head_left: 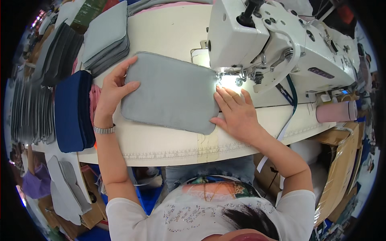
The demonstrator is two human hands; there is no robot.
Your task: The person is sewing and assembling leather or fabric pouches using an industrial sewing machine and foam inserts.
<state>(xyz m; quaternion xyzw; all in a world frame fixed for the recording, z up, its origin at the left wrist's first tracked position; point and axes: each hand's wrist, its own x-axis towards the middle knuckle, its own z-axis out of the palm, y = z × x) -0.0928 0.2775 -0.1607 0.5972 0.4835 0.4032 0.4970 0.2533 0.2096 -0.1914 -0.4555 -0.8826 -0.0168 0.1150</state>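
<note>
A grey fabric panel (171,94) with rounded corners lies on the sewing machine table, its upper right corner by the lit needle area (219,76). At the panel's left edge, my left hand (116,86) is closed, the thumb on top and the fingers around the upper left corner. My right hand (237,112) lies flat along the right edge, fingers stretched out, fingertips just below the needle and thumb at the lower right corner. The white sewing machine (241,36) stands over the panel's right end; its needle tip is washed out by glare.
Stacked grey panels (105,34) and navy blue pieces (72,112) sit left of my left arm, beside more dark pieces (34,108). A pink tumbler (335,111) lies at the right table edge. A dark green ribbon (294,96) hangs nearby. Cardboard boxes (341,168) stand below right.
</note>
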